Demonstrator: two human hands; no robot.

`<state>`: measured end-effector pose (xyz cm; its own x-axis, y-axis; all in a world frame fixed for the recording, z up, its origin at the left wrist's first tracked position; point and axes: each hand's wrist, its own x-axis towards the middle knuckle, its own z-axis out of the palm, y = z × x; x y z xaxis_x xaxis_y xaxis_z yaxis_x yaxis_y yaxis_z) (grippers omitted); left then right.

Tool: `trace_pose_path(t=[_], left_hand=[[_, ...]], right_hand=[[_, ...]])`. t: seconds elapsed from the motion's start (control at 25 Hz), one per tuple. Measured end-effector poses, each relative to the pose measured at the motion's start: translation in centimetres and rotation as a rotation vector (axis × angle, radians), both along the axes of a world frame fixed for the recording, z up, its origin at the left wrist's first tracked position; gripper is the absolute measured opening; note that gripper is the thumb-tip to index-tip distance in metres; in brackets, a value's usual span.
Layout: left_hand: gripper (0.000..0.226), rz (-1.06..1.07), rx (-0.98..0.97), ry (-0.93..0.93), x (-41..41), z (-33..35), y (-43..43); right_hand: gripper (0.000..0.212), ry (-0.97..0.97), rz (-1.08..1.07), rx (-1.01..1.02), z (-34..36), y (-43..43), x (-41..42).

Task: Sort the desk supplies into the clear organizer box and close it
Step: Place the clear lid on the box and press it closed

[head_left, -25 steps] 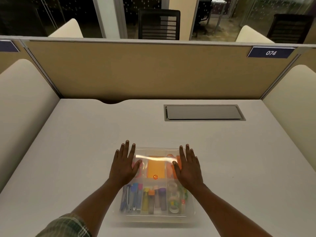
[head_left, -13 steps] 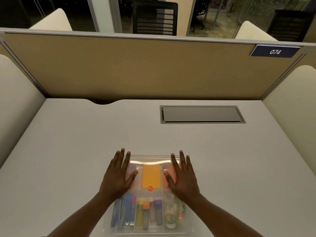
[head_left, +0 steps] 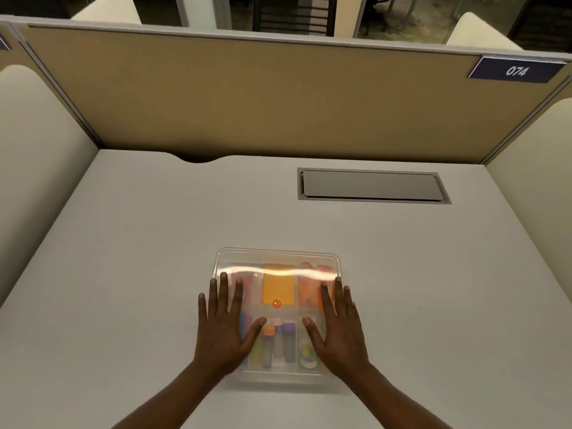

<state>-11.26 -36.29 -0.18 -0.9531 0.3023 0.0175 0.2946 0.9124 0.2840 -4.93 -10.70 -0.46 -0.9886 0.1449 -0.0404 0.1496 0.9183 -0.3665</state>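
Observation:
The clear organizer box [head_left: 276, 254] lies on the white desk [head_left: 139, 258] in front of me, with its transparent lid down over the compartments. Through the lid I see an orange sticky-note pad [head_left: 278, 284], orange items [head_left: 308, 289] to its right, capped markers [head_left: 280, 339] in the near middle section and tape rolls [head_left: 307, 359] at the near right. My left hand [head_left: 224, 329] lies flat on the lid's left side, fingers spread. My right hand [head_left: 339, 328] lies flat on the right side, fingers apart too. Neither hand holds anything.
A grey cable hatch [head_left: 371, 186] is set into the desk at the back right. Tan divider panels [head_left: 263, 97] wall the desk at the back, cream side screens [head_left: 34, 168] stand left and right. A blue tag reading 074 [head_left: 515, 70] sits top right.
Both hands have slid along the lid toward me, from its far half to its near half, and lie further out toward the sides. The view has tilted slightly.

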Motion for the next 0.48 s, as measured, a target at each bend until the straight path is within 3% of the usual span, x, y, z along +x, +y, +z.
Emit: trace_pose_path(t=[0.16,0.48], left_hand=[[0.094,0.027,-0.066,-0.022,4.3,-0.8,0.4],[0.099,0.013,-0.035,0.000,4.2,-0.6,0.5]], right_hand=[[0.081,0.004,-0.050,-0.068,-0.4,-0.8,2.9],[0.088,0.031,-0.059,-0.130,0.2,-1.3,2.9]])
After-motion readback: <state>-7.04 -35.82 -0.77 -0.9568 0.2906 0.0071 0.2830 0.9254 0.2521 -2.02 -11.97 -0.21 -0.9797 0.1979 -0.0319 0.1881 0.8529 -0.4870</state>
